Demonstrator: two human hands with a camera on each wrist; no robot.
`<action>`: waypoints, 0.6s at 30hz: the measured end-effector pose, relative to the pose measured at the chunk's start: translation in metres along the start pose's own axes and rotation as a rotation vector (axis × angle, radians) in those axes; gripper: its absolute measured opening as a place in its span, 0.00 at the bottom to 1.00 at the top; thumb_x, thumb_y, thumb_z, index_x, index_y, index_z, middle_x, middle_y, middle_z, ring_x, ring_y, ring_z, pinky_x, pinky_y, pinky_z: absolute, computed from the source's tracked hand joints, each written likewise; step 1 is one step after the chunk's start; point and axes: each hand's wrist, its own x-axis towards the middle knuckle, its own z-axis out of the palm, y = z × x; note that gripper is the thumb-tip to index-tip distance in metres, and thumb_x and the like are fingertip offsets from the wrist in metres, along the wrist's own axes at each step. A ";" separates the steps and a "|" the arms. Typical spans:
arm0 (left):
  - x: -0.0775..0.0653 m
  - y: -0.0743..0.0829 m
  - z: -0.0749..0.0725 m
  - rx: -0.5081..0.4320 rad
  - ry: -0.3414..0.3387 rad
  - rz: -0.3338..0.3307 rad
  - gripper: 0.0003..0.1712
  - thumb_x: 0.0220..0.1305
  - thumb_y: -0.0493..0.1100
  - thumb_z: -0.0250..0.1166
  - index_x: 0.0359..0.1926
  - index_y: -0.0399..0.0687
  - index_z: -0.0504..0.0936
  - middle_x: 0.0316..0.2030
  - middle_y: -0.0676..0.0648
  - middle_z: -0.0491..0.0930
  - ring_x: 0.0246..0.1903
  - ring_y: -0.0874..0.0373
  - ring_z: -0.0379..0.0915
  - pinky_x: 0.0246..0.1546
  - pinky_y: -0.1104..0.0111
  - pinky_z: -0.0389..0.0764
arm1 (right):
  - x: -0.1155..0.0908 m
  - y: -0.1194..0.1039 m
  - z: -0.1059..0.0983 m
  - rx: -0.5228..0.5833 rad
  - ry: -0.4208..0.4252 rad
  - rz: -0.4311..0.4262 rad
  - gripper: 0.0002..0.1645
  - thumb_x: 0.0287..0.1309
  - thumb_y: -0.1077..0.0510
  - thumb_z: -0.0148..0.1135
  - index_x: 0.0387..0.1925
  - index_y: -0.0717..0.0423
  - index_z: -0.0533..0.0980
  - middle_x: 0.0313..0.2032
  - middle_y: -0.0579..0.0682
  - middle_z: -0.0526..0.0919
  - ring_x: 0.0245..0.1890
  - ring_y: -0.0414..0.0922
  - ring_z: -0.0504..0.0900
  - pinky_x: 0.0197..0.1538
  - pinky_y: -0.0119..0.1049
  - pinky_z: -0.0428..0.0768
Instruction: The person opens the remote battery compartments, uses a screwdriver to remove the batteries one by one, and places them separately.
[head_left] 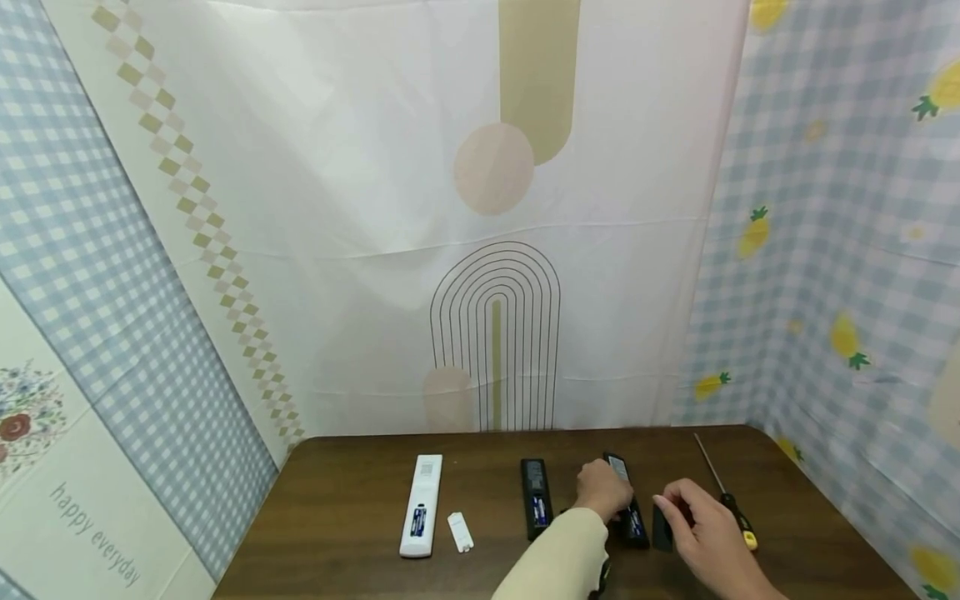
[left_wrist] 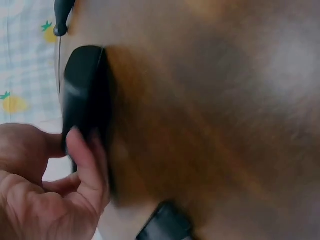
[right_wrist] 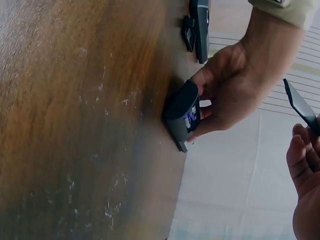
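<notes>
Now | left hand [head_left: 602, 492] grips long black plastic remote [right_wrist: 179, 102], 3 o'clock on brown wooden counter [head_left: 337, 517] | right hand [head_left: 705, 529] pinches flat black plastic cover [head_left: 660, 531], remote's 4 o'clock | risk: tilting could spill blue batteries [right_wrist: 188, 120]; weak pinch, dropped cover

Gripping left, pinching right

Reaching forward with a sleeved left arm [head_left: 553, 560], gripping with curled fingers [left_wrist: 89, 167] of the left hand [head_left: 603, 492]. Pinching with the right hand [head_left: 703, 532], to the left hand's right, apart from it.
</notes>
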 end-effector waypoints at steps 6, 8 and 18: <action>0.001 0.000 -0.003 0.173 -0.024 -0.006 0.19 0.59 0.46 0.75 0.30 0.31 0.84 0.24 0.34 0.81 0.05 0.55 0.73 0.09 0.65 0.77 | -0.002 -0.001 0.001 -0.010 -0.037 0.023 0.12 0.72 0.64 0.66 0.35 0.47 0.74 0.26 0.37 0.70 0.22 0.28 0.63 0.25 0.27 0.66; 0.002 0.000 -0.002 0.208 -0.029 -0.004 0.20 0.61 0.48 0.75 0.30 0.32 0.84 0.25 0.35 0.81 0.05 0.55 0.73 0.11 0.65 0.78 | -0.002 -0.002 0.001 -0.011 -0.037 0.019 0.12 0.72 0.65 0.66 0.35 0.47 0.74 0.26 0.37 0.70 0.22 0.28 0.63 0.25 0.27 0.66; 0.002 -0.002 -0.003 0.368 -0.037 0.042 0.26 0.65 0.60 0.73 0.34 0.38 0.88 0.26 0.42 0.85 0.10 0.56 0.74 0.23 0.63 0.83 | 0.000 0.000 0.007 -0.032 0.005 -0.015 0.11 0.69 0.66 0.69 0.37 0.48 0.77 0.29 0.37 0.74 0.24 0.26 0.65 0.26 0.28 0.69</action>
